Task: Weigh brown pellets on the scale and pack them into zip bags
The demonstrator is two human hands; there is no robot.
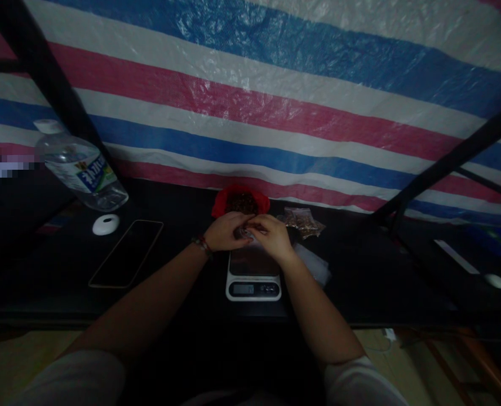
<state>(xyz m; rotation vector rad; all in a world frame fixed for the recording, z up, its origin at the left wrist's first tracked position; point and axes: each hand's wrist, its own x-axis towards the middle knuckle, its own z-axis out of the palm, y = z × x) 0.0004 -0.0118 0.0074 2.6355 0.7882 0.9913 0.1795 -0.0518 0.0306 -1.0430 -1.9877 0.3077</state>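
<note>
My left hand (226,232) and my right hand (274,235) meet above a white digital kitchen scale (253,290). Both are closed, fingertips together, around a small clear plastic bag (244,232) that is mostly hidden by the fingers. Just beyond them is a red bag (221,202), its mouth spread around small dark brown pieces (242,203). To the right of my right hand lie several filled small zip bags (304,221). Flat clear bags (313,264) rest beside my right forearm. The scale's display is lit, but its reading is too small to make out.
On the left of the black table (182,299) are a phone (127,254), a white oval object (105,224) and a large clear bottle (81,166). A white strip (456,256) lies far right. Dark metal bars (444,163) slant before a striped plastic sheet (250,113).
</note>
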